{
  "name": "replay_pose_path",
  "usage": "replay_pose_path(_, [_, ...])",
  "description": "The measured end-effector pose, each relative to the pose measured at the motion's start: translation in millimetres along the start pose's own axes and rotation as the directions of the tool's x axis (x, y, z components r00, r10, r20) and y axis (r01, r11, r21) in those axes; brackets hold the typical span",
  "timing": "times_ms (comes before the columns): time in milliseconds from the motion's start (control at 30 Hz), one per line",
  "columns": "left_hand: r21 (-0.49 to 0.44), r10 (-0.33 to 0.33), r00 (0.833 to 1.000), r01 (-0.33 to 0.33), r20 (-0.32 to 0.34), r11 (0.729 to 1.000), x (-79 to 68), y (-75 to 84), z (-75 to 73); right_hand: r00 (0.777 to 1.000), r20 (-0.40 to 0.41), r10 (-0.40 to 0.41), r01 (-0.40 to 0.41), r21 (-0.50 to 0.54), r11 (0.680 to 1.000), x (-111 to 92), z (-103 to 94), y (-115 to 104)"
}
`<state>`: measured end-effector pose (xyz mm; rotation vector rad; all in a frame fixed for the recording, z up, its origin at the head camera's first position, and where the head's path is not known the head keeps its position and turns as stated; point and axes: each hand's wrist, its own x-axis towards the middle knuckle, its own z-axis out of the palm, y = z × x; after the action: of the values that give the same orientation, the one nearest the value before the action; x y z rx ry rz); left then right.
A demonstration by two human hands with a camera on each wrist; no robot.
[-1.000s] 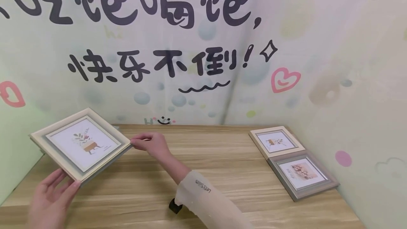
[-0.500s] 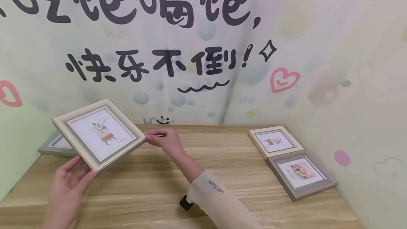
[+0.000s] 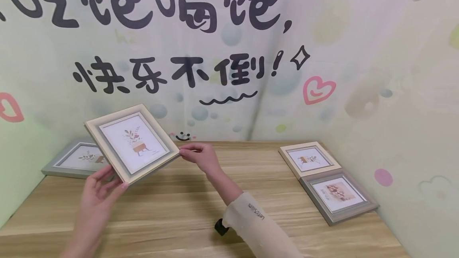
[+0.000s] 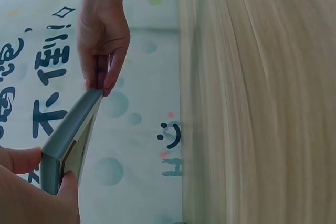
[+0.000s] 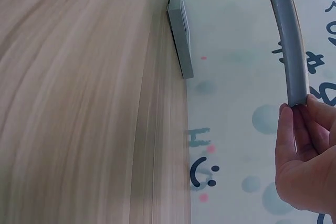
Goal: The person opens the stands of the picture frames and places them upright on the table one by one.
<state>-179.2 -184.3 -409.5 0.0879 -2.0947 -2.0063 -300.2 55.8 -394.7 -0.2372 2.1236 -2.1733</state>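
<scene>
Both hands hold up a cream picture frame (image 3: 133, 145) with a potted-plant print, tilted and raised over the wooden table. The left hand (image 3: 96, 206) grips its lower-left corner, thumb on the front edge. At the opposite lower-right corner the right hand (image 3: 201, 157) pinches the frame between thumb and fingers. In the left wrist view the frame's grey side edge (image 4: 71, 121) and part of its back show, with a hand at each end. The right wrist view has the right hand (image 5: 310, 153) pinching one end of that edge.
A grey picture frame (image 3: 73, 158) lies at the table's back left, partly hidden behind the held one. Over on the right lie a cream frame (image 3: 287, 152) and a grey-brown frame (image 3: 322, 206), edge to edge. A printed curtain wall (image 3: 229, 118) stands behind the wooden table (image 3: 172, 214).
Both hands have carried the cream picture frame rightward and slightly up. The grey frame at the back left, almost fully covered earlier, now shows much of its print.
</scene>
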Motion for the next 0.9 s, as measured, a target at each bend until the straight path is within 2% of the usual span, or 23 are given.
replay_pose_path(167, [0.068, 0.051, 0.999, -0.051, 0.003, 0.996, 3.0, 2.3, 9.2, 1.0, -0.02, -0.007, 0.006, -0.046, 0.999, -2.5, -9.4, -0.4])
replay_pose_path(300, [0.062, 0.112, 0.993, -0.114, 0.029, 0.992, 4.4, 2.8, 15.9, 0.999, -0.033, -0.026, 0.023, -0.095, 0.995, -3.7, -14.6, -1.6])
replay_pose_path(500, [0.082, 0.212, 0.976, -0.216, 0.055, 0.973, 7.6, 3.7, 28.1, 0.996, -0.057, -0.068, 0.056, -0.189, 0.98, -4.1, -22.7, -3.6])
replay_pose_path(600, [0.032, 0.247, 0.967, -0.249, 0.064, 0.968, 9.0, 3.3, 33.9, 0.992, -0.056, -0.111, 0.096, -0.218, 0.971, -3.6, -27.1, -4.5])
replay_pose_path(733, [-0.009, 0.259, 0.962, -0.259, 0.087, 0.966, 10.4, 3.4, 41.1, 0.99, -0.055, -0.131, 0.116, -0.22, 0.968, -5.0, -33.1, -6.4])
replay_pose_path(900, [0.034, 0.272, 0.954, -0.279, 0.128, 0.96, 12.8, 4.0, 50.6, 0.992, -0.064, -0.108, 0.091, -0.224, 0.97, -7.2, -43.3, -6.9])
